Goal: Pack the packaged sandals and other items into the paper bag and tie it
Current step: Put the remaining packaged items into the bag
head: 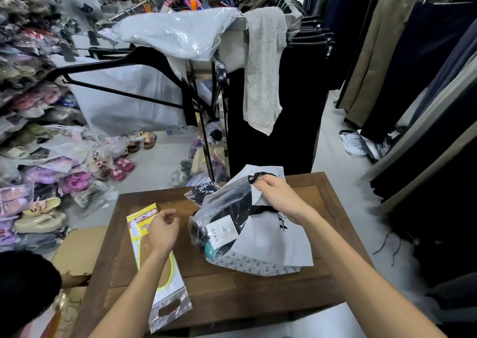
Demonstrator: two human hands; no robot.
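A white paper bag (268, 244) with black handles lies on its side on the wooden table (232, 291), its mouth facing left. A clear-wrapped dark item with a white label (222, 229) sticks out of the mouth. My right hand (278, 195) grips the bag's upper edge by a black handle. My left hand (162, 230) hovers with fingers loosely curled and empty over a long flat packet (165, 286) with a yellow header, which lies on the table's left side. A small dark plastic-wrapped item (200, 191) lies behind the bag.
A clothes rack (206, 84) with black hangers and a grey garment stands just beyond the table. Several packaged sandals (51, 177) pile up on the floor and shelves to the left. Trousers hang at the right. A person's dark hair (23, 293) shows at bottom left beside a cardboard box (77, 250).
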